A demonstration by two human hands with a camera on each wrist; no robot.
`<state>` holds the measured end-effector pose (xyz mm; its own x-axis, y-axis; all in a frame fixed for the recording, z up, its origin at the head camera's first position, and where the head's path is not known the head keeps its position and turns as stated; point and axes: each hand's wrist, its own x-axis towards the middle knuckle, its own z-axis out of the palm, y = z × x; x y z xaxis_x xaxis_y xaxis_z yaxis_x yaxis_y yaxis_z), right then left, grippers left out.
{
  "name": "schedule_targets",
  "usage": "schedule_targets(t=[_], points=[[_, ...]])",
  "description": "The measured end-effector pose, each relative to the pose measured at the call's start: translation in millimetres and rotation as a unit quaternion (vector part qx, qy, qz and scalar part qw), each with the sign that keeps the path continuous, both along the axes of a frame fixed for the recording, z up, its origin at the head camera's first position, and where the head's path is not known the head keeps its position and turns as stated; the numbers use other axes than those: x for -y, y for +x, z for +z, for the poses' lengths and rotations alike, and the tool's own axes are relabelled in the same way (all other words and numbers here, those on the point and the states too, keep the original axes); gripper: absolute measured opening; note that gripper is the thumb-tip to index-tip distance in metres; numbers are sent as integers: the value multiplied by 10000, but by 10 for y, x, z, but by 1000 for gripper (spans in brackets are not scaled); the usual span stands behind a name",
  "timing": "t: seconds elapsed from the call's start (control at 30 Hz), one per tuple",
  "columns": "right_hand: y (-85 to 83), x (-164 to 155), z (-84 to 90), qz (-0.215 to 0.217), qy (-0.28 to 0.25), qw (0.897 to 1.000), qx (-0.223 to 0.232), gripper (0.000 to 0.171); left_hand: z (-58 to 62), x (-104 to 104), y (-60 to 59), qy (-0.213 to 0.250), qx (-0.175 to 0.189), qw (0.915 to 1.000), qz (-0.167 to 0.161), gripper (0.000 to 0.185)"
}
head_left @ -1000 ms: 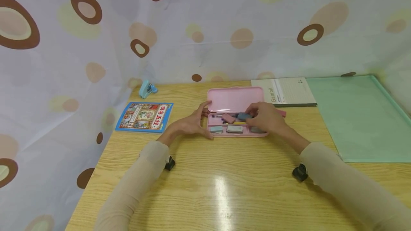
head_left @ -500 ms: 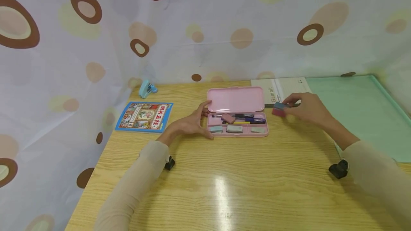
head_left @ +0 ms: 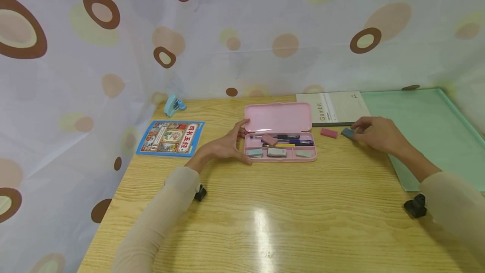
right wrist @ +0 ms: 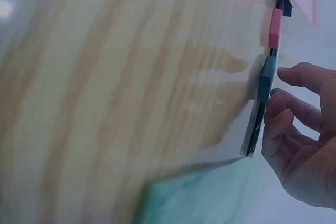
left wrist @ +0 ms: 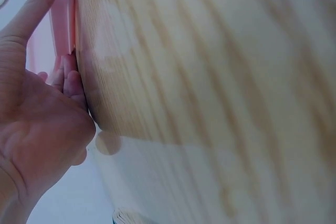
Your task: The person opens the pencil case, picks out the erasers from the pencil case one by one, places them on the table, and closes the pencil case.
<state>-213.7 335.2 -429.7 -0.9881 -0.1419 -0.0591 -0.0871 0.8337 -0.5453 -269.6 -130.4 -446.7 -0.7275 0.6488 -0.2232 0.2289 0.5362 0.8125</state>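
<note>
We see a yellowish, glossy, wood-grained worktop (head_left: 219, 214). On it we find a blue-bordered illustrated booklet (head_left: 171, 138), a small light-blue gadget (head_left: 171, 105), an open rectangular pink plastic case (head_left: 278, 118), a pale-covered notebook (head_left: 337, 106), a flat mint-green rectangular tray (head_left: 428, 138), a pink block eraser (head_left: 329, 133) and a blue block eraser (head_left: 347, 132).

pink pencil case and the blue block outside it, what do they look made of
Pencil case: probably hard plastic, glossy, from the highlights in its open lid and its moulded dividers. Blue block: perhaps eraser rubber, matte, an evenly coloured chunk without clear shine.
</note>
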Motion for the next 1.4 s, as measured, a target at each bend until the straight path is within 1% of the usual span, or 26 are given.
schedule_targets(t=[0.13,0.3,0.5,0.67,0.8,0.93,1.13,1.27,1.4], points=[[36,174,70,211,-460,9987,96,32,-7,-1,-5,16,13,10000,2,128],[104,521,150,672,-985,9918,450,27,7,-11,0,33,60,10000,7,127],[176,868,155,951,-1184,9863,645,19,15,-17,1,35,56,10000,4,128],[195,1028,120,1123,-1109,9860,531,13,0,-16,-8,30,40,10000,-29,128],[186,1104,93,1082,-929,9888,441,13,-7,-15,-12,46,45,10000,-32,127],[186,1156,84,1016,-697,9915,413,12,-1,-16,-8,76,30,10000,-38,127],[177,1195,82,1048,-234,9940,193,10,-2,-7,-9,40,19,10000,3,127],[157,1211,72,1171,-59,9931,11,12,-1,1,-8,46,8,10000,8,128],[142,1225,53,1367,-60,9905,-141,15,3,8,-5,84,8,10000,-16,129]])
